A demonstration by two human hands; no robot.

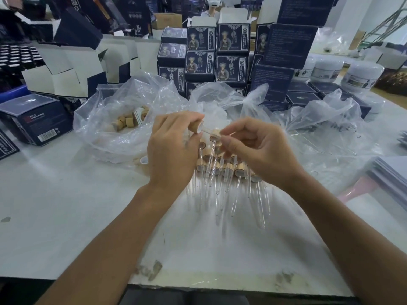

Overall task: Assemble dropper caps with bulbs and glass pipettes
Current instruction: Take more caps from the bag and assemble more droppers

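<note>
Pinching a wooden cap (196,126) at twelve o'clock above the table (66,194), the left hand (170,148) meets the right hand (256,148), apparently pinching a glass tube (229,134).

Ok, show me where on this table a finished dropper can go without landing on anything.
Bare table lies left of the left hand, between the plastic bag of caps and the near edge. It is crowded below both hands, where assembled droppers fan out, and at the right, by the paper stack.
</note>
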